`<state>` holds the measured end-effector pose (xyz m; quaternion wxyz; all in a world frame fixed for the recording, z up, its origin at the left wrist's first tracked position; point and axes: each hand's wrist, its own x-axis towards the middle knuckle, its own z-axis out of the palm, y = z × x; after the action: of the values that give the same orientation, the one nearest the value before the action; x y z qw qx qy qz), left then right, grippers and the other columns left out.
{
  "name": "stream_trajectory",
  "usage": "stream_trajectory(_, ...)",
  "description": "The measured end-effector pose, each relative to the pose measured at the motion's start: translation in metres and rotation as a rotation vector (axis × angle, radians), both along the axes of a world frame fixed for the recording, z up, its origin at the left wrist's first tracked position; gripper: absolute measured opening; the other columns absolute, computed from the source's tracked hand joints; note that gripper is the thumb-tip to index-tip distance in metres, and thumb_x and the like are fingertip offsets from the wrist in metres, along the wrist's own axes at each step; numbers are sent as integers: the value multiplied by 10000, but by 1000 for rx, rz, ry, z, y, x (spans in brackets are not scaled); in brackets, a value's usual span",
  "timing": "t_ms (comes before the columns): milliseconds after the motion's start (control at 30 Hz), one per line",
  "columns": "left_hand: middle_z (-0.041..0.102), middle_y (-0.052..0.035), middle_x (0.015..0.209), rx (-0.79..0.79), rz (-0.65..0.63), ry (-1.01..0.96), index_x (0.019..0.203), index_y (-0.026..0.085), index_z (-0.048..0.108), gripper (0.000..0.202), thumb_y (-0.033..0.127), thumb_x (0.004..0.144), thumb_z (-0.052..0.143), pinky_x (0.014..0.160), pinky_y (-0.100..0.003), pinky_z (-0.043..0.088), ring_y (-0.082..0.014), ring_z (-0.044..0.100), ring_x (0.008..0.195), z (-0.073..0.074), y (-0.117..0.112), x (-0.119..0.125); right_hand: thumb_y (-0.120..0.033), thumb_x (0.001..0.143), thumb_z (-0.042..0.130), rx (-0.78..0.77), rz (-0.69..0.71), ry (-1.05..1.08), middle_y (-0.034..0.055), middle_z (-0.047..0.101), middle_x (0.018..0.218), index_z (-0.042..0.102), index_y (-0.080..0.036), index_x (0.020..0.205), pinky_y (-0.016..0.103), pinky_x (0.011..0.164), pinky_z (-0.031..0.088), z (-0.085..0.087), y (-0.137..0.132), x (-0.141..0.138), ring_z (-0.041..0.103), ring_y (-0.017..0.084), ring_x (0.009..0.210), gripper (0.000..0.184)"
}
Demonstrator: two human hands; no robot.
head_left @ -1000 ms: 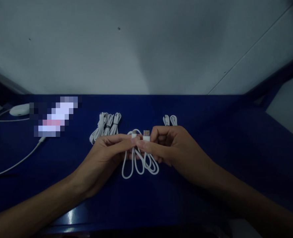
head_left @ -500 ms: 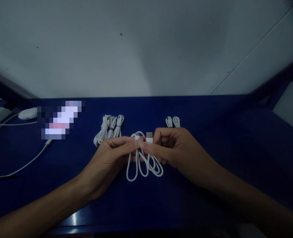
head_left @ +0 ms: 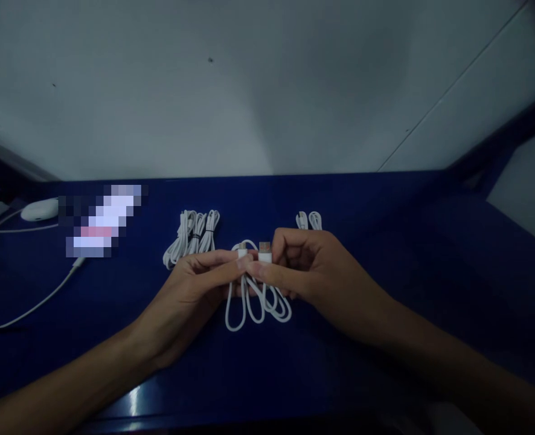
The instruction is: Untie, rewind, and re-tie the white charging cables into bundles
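White, smooth and round in section, the thin USB cable [head_left: 256,305] is folded into several long loops that hang low over the glossy dark blue tabletop [head_left: 385,241]. The left hand [head_left: 190,296] pinches its small plug between thumb and fingertips. The right hand [head_left: 313,272] pinches the larger, flat, metal-tipped plug just beside it. Beyond the cable to the left lie tied white cable bundles [head_left: 194,235]; beyond it to the right lies a small white coil [head_left: 309,220].

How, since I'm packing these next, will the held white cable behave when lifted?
Probably floppy: the cable droops in loose loops below both hands. Likely light: the left hand and right hand pinch its plugs between fingers alone.
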<state>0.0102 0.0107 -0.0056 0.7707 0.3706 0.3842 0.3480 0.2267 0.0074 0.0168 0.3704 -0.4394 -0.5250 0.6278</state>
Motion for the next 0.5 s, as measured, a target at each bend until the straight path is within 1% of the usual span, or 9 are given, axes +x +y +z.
stream_trajectory(133,868,-86,1107,-9,1,8,1067,221,910,142,298,1035,794,912,-283,587,-196,783,991,-1,1,2,-318,917,917,-14,0,6,-51,650,658,583,-204,716,226,552,409,1,0,0,542,92,592,406)
stream_trajectory(200,867,-94,1104,-11,5,11,1053,218,910,149,309,1033,793,897,-299,594,-218,787,1016,-2,2,2,-293,912,920,-17,2,19,-57,648,643,582,-203,715,221,543,399,1,0,0,529,85,575,402)
stream_trajectory(300,865,-102,1104,-10,10,14,1058,213,908,153,315,1028,797,933,-322,601,-245,786,1077,-2,1,2,-267,911,919,-13,4,31,-62,654,637,590,-201,718,217,536,391,1,1,0,520,79,564,388)
stream_trajectory(367,864,-103,1114,-1,7,20,1067,211,907,152,307,1031,795,951,-314,600,-248,781,1118,-1,1,1,-270,922,911,-5,9,28,-68,649,641,602,-200,727,212,533,384,0,1,0,506,74,563,371)
stream_trajectory(500,858,-107,1180,9,2,22,1056,205,909,155,310,1029,799,928,-284,601,-242,778,1134,1,0,0,-288,929,909,-13,15,25,-74,636,636,592,-202,732,209,522,373,-3,1,0,486,71,552,383)
